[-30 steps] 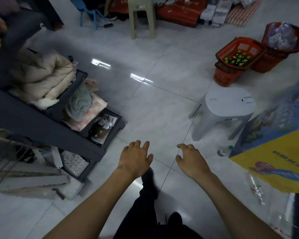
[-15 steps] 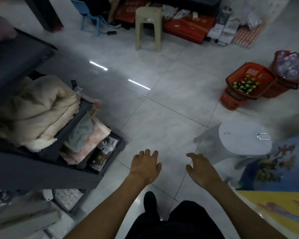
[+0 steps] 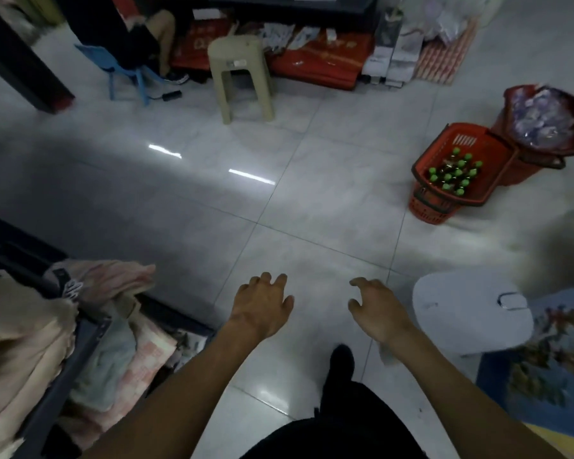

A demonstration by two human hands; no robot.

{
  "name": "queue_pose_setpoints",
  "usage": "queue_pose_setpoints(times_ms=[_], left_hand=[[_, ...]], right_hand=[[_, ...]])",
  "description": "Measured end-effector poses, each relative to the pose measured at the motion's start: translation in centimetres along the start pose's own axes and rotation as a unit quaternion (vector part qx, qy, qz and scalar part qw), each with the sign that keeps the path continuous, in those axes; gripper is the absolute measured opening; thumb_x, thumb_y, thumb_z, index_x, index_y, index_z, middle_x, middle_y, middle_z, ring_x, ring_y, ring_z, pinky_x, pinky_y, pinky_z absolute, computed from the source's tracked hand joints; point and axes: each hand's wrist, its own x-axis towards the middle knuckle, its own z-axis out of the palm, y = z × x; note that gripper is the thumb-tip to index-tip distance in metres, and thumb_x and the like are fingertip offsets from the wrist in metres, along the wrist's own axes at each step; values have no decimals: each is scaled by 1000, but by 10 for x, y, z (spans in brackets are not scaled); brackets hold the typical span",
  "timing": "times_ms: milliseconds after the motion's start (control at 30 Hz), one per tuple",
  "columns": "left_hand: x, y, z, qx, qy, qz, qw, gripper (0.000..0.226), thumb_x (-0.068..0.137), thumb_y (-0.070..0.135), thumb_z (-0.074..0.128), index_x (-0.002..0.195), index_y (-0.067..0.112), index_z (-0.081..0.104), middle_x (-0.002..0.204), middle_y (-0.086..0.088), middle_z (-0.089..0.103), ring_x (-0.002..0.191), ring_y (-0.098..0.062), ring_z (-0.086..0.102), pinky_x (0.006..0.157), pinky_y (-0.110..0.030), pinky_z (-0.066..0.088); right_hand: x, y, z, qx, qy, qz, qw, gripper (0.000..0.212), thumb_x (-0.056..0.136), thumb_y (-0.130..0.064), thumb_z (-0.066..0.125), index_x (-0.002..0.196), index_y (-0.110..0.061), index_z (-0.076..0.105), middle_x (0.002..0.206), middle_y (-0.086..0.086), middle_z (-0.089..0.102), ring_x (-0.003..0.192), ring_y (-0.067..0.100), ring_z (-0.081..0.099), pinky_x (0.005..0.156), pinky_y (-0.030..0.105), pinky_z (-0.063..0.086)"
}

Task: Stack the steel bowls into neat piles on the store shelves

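Over the tiled floor (image 3: 312,200), near centre | left hand (image 3: 262,306) and right hand (image 3: 375,309) apart, fingers loosely curled, holding nothing | white stool (image 3: 471,313) just right of right hand | red basket (image 3: 492,160) with green-capped bottles (image 3: 454,173) far right | steel bowls: cannot tell where

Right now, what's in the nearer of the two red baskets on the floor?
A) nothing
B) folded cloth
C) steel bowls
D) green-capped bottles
D: the nearer red basket holds a cluster of green-capped bottles standing upright; no bowls or cloth show in it.
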Motion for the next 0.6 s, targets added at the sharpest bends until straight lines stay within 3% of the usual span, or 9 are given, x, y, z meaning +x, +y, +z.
queue_pose_setpoints(times_ms=[267,600], left_hand=[[107,-19,-87,-36,41,-40,998,58,103,45,33,154,20,23,153,-12,37,136,-30,40,109,-40,35],[252,-136,-167,-57,56,-90,993,57,102,46,35,151,18,29,145,-13,45,127,-31,48,101,-41,43]], right_hand=[[122,-49,-92,-22,15,-41,999,45,99,-26,49,143,-19,43,135,13,49,120,28,52,97,34,46],[295,-175,-131,-61,-7,-86,994,45,99,-25,48,143,-21,44,138,10,46,124,26,49,97,34,46]])
